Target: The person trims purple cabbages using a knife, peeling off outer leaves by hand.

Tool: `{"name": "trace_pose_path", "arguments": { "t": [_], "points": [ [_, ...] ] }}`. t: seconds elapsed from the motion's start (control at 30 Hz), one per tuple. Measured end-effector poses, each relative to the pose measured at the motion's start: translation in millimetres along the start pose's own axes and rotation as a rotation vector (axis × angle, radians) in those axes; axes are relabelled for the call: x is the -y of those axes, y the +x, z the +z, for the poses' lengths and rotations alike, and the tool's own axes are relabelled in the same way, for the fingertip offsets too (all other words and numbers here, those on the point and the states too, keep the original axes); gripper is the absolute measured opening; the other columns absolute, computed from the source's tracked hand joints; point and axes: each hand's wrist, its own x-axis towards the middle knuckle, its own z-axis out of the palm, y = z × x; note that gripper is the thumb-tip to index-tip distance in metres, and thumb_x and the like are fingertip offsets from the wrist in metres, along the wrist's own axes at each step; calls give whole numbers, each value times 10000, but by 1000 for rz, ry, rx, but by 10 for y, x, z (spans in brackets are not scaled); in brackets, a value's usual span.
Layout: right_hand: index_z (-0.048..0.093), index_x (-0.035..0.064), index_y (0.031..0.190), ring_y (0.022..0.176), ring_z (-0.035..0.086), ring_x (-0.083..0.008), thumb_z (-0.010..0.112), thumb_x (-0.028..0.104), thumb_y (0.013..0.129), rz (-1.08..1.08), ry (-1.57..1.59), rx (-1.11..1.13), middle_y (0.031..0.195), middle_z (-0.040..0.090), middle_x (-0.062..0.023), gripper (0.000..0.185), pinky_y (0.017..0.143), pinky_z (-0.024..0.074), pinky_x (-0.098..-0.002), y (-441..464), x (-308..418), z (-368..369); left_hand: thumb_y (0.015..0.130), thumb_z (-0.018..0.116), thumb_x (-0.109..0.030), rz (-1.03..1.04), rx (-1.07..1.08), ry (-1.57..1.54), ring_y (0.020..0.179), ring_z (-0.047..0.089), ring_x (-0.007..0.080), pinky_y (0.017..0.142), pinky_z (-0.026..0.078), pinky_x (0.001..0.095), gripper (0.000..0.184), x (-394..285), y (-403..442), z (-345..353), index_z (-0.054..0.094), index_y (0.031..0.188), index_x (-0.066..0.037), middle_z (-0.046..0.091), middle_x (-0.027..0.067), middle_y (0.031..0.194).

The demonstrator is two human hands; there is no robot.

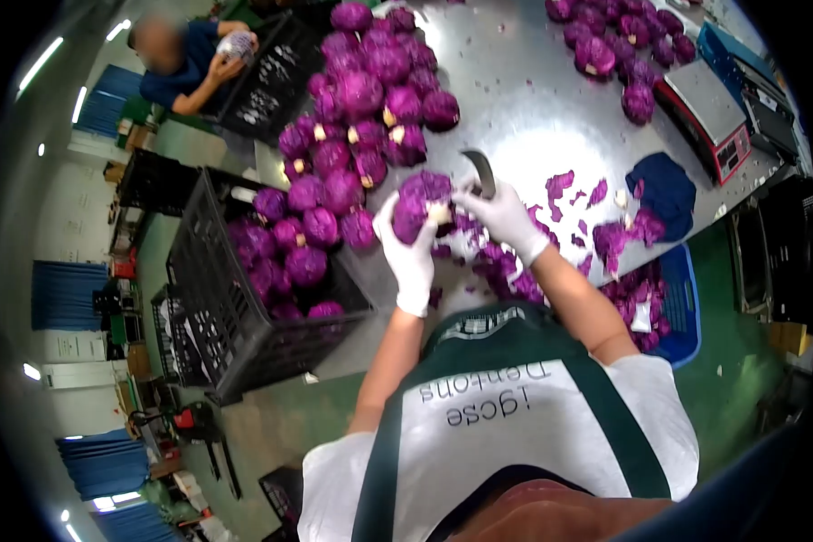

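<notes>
A purple cabbage [409, 210] with a pale cut stem is held over the metal table by my left hand [408, 253], whose gloved fingers wrap its left and lower side. My right hand [506, 215], also in a white glove, is closed on a knife with a short curved blade [480, 166] pointing up and away. The right fingertips are at the cabbage's right edge. Loose purple leaves [499, 264] lie on the table below and to the right of my hands.
Many cabbages [359, 94] are heaped beyond my hands. A black crate [224, 298] with cabbages stands at left, a blue basket [686, 303] of leaves at right. Also there: dark blue cloth [661, 194], scale [706, 104], more cabbages [594, 56]. A person [185, 77] holds something round at upper left.
</notes>
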Motion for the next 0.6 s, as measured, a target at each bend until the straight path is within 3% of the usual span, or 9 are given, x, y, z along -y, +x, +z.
{"name": "trace_pose_path", "arguments": {
  "t": [0.07,0.13,0.33,0.4,0.47,0.5,0.53,0.6],
  "points": [
    [612,13,927,724,571,-105,700,85,853,-104,-89,-52,787,601,-10,136,696,477,-263,-14,-34,11,820,746,-160,-48,-14,-70,1216,472,262,1082,328,376,579,7,-20,32,485,1320,-30,497,124,1294],
    [604,19,914,728,557,-77,692,87,859,-138,-121,-64,814,599,-11,124,686,470,-247,-82,0,6,786,799,-347,13,-16,-105,1205,469,253,1075,329,384,697,32,-24,27,487,1331,-46,485,107,1275],
    [607,39,892,668,527,-55,669,119,879,52,47,10,745,578,24,102,621,443,-226,-368,119,-179,775,807,-342,-1,-16,-16,1233,442,258,1092,306,387,722,-49,-98,80,471,1343,-48,454,114,1303],
    [617,44,826,640,542,-61,677,95,858,154,255,207,757,581,15,85,566,435,-214,-521,301,-256,785,801,-346,-26,-58,33,1237,446,268,1075,336,401,702,13,-25,99,472,1329,-47,460,132,1307],
    [609,26,791,642,550,-88,680,95,801,128,226,534,816,605,-57,100,602,446,-217,-611,380,-369,846,745,-361,-245,-43,-343,1235,457,266,1021,409,401,620,98,88,124,475,1319,-63,446,125,1345],
    [619,23,776,641,548,-84,697,97,777,401,229,626,794,603,-58,108,598,438,-209,-646,496,-449,909,649,-443,-429,23,-519,1215,491,255,974,460,401,588,89,128,92,450,1334,-90,452,106,1358],
    [642,32,823,631,519,-71,676,120,819,402,132,636,799,600,-27,94,586,417,-211,-657,461,-480,907,593,-526,-577,58,-706,1214,504,263,982,468,421,645,96,133,73,418,1367,-109,468,103,1357],
    [666,43,907,642,502,-59,646,164,874,330,-148,352,802,593,10,127,604,415,-217,-539,228,-460,889,524,-649,-906,86,-1190,1224,516,279,998,477,460,752,173,134,38,369,1416,-136,492,104,1353]
  ]
}}
